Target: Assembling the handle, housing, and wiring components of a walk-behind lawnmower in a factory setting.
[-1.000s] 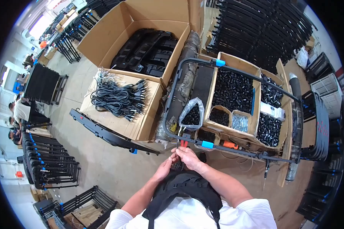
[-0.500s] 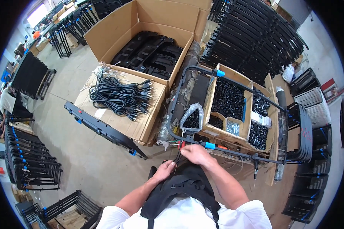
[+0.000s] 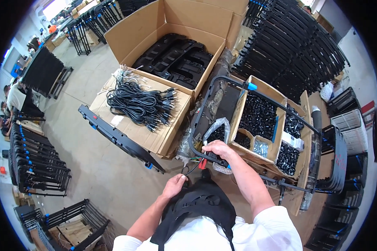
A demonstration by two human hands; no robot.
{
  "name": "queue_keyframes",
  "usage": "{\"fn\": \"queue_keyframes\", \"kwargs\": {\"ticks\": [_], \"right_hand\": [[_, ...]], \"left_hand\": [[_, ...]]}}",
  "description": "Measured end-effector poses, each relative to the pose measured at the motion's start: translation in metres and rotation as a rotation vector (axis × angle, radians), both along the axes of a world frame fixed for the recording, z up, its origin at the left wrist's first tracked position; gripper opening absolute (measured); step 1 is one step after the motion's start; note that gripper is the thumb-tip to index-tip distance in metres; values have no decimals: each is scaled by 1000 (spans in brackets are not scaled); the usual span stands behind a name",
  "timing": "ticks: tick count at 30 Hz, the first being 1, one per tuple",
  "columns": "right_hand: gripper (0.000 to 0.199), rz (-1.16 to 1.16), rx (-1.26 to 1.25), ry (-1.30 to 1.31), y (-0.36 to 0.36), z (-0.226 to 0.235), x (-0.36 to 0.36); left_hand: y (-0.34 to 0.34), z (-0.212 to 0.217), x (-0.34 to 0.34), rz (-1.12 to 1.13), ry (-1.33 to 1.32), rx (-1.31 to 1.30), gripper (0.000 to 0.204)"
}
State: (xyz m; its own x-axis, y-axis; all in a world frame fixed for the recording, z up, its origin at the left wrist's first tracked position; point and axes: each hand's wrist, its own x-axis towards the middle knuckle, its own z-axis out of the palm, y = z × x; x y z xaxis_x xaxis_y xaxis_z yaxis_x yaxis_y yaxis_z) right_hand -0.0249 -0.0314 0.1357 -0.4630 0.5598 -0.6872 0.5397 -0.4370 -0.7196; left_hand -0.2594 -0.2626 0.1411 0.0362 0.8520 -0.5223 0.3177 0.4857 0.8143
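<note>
Running across in front of you, just beyond your chest, the black tubular frame (image 3: 205, 121) is what both hands work on: its bent lower rail lies roughly left to right, then curves up and away along the left of the part boxes. Your right hand (image 3: 217, 149) sits on top of that rail, fingers curled down and closed around the tube, so it is the nearer hand by far; the rail lies directly under its palm. Your left hand (image 3: 174, 185) is lower and to the left, just short of the rail, closed on a thin dark wire (image 3: 192, 168) that loops up toward the red fitting (image 3: 202, 163) beside the right hand. The view is poor there, so you may be pinching the wire or only holding it loosely; I cannot tell which.

The frame is matte black round tube with blue caps (image 3: 251, 86) at its joints. Just behind your right hand a clear plastic bag (image 3: 217, 130) of small black parts stands open. Beyond it is a divided cardboard box (image 3: 262, 121) of black pieces; to the left a flat carton carries a bundle of black cables (image 3: 140, 103), with a larger open carton (image 3: 171, 46) of black moulded parts behind it.
</note>
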Motion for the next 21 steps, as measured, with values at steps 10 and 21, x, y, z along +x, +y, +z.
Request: {"fn": "queue_keyframes", "kwargs": {"ticks": [10, 21], "right_hand": [[27, -1041, 173, 332, 12, -17, 7], [34, -638, 384, 190, 53, -7, -10]], "left_hand": [[12, 41, 47, 25, 44, -56, 33], [28, 27, 91, 242, 85, -113, 30]]}}
